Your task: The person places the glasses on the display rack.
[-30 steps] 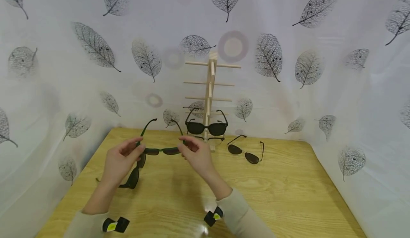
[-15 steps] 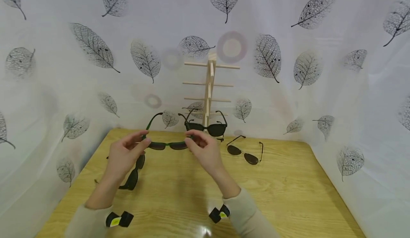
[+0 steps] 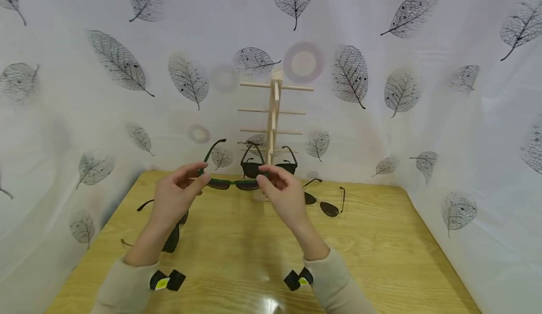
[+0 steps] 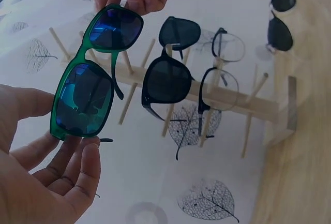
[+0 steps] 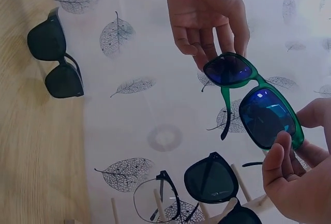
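Both hands hold up a pair of green-framed sunglasses (image 3: 220, 184) with blue mirrored lenses (image 4: 83, 100), temples unfolded and pointing away. My left hand (image 3: 178, 192) pinches the left end of the frame near the hinge; my right hand (image 3: 285, 194) pinches the right end. In front of them stands a wooden eyeglass rack (image 3: 275, 112) with paired pegs. Black sunglasses (image 4: 168, 79) sit on the rack, partly covered by the right hand in the head view. Below those on the rack are clear-lens glasses (image 4: 222, 87), hidden in the head view.
Thin-framed aviator sunglasses (image 3: 329, 209) lie on the wooden table (image 3: 381, 257) right of the rack. Dark sunglasses (image 3: 171, 239) lie at left, partly behind the left forearm. A leaf-patterned curtain (image 3: 364, 13) encloses the back and sides.
Both hands have carried the green sunglasses right and upward in the head view, closer to the rack. They now overlap the rack's lower part and its black sunglasses.
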A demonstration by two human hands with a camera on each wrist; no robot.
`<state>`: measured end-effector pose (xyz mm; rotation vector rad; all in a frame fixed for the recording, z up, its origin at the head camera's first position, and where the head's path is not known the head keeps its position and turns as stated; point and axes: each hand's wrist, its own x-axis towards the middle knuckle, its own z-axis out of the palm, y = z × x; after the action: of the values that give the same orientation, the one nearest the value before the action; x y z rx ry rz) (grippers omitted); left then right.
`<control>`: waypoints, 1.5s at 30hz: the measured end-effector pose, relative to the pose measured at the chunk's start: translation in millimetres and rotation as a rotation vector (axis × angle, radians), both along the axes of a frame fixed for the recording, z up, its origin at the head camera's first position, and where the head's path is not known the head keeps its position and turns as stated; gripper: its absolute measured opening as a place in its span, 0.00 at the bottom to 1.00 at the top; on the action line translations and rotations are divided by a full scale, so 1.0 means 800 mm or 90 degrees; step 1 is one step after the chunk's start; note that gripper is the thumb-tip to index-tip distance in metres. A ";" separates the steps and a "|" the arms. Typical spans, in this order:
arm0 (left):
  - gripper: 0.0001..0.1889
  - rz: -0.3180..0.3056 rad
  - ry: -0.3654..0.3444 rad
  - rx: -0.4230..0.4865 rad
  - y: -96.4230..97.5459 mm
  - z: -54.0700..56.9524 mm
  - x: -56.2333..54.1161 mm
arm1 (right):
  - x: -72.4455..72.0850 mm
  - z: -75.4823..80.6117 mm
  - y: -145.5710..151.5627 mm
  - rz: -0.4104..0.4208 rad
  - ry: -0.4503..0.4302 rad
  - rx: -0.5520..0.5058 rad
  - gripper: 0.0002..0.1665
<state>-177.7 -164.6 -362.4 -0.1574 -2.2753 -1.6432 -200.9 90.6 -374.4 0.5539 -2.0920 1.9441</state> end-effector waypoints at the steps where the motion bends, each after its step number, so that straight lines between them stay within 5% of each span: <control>1: 0.18 0.000 0.001 0.000 0.002 0.001 0.000 | 0.000 0.001 0.001 -0.002 0.003 0.000 0.17; 19: 0.18 -0.043 0.033 -0.008 0.025 0.023 -0.010 | 0.003 0.020 0.025 -0.039 0.014 -0.014 0.17; 45: 0.19 -0.113 0.031 -0.025 0.053 0.029 -0.043 | -0.004 0.027 0.057 -0.089 0.017 -0.029 0.14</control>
<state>-211.9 -122.1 -338.9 -0.4152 -2.3151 -1.6586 -204.4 136.4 -353.2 0.4108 -2.0069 1.8906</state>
